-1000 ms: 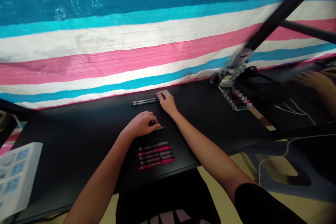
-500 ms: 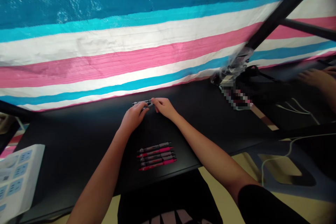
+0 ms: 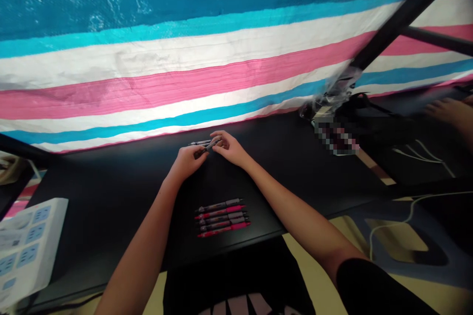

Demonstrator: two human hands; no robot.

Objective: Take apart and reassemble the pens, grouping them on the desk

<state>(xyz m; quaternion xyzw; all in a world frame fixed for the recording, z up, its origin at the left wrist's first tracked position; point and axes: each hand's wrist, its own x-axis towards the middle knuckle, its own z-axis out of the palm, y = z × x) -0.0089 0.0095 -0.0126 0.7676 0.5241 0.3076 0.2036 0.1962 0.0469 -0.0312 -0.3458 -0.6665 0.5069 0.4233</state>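
My left hand (image 3: 190,160) is closed round one end of a dark grey pen (image 3: 212,145) above the far part of the black table (image 3: 121,197). The fingers of my right hand (image 3: 228,146) pinch the pen's other end. Just behind my hands lies at least one more pen (image 3: 197,143), partly hidden by them. Nearer the table's front edge, several pens lie side by side in a row, among them a red pen (image 3: 223,229) at the front and a grey pen (image 3: 221,205) at the back.
A white power strip box (image 3: 48,246) stands at the left. On the right are a clear plastic bag (image 3: 342,89), a black bag (image 3: 380,120), white cables (image 3: 417,152) and another person's hand (image 3: 449,110). Striped sheeting (image 3: 166,83) hangs behind the table.
The dark grey pen has been raised and shows more clearly between my hands. My right hand has turned, its fingers now higher round the pen's end.
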